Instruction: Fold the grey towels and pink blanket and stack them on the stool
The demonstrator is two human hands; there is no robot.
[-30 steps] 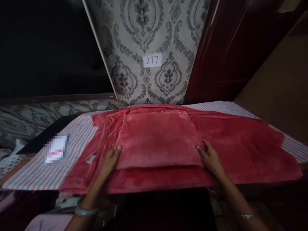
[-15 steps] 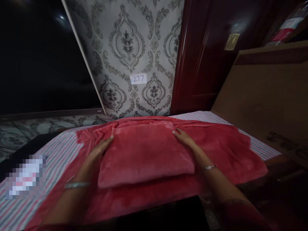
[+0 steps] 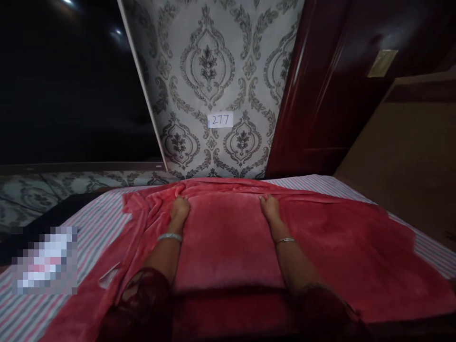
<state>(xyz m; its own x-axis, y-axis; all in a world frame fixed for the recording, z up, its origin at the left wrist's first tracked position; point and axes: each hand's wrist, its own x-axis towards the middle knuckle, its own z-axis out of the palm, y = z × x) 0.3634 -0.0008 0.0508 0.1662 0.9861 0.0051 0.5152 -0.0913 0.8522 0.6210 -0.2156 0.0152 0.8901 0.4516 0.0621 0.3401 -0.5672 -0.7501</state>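
Stripes of pink, white and grey run across the bed sheet (image 3: 89, 223) well to the left of the left hand's fingers, and a blurred white and pink patch (image 3: 44, 259) lies on it near the left edge of the view. Nearer those fingers, the rumpled left part of a red fleece blanket (image 3: 142, 218) bunches up in folds. The left hand (image 3: 179, 209) lies palm down, fingers stretched flat and slightly spread, gripping nothing; the fingertips press on the far left corner of the folded red panel (image 3: 226, 237), with a silver bangle (image 3: 170, 236) on the wrist behind them. The folded panel lies between the two hands, its far edge level with the fingertips and the rest running back along the inner sides of both forearms. The right hand (image 3: 270, 208) mirrors the left: palm down, fingers extended and laid flat on the far right corner of the panel, closed on nothing, with a thin bracelet (image 3: 285, 241) on the wrist. Beyond the fingertips stands patterned wallpaper with a small label reading 277 (image 3: 220, 119). To the right of the right fingers the blanket spreads out smooth, with a strip of sheet showing past it, and a dark red door (image 3: 320, 95) rises farther off.
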